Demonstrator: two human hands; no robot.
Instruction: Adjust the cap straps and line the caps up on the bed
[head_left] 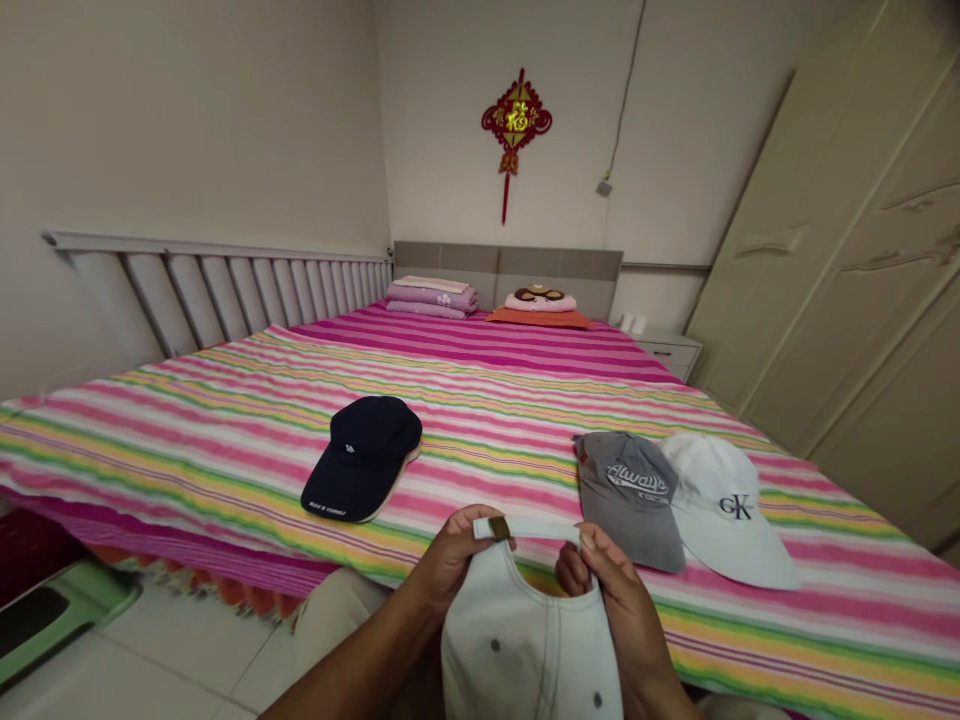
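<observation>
I hold a white cap (525,640) low in front of me, its back turned up. My left hand (448,562) pinches the strap by its brass buckle (499,528). My right hand (615,595) grips the other end of the strap and the cap's rear edge. On the striped bed (225,430) lie three more caps: a navy cap (365,455) to the left, a grey cap (630,495) and a white cap with a dark logo (724,510) side by side to the right.
Folded purple bedding (433,296) and a pink pillow on an orange one (540,305) lie at the headboard. A nightstand (667,350) and a cream wardrobe (862,250) stand at right. A green stool (52,610) sits on the tiled floor at left.
</observation>
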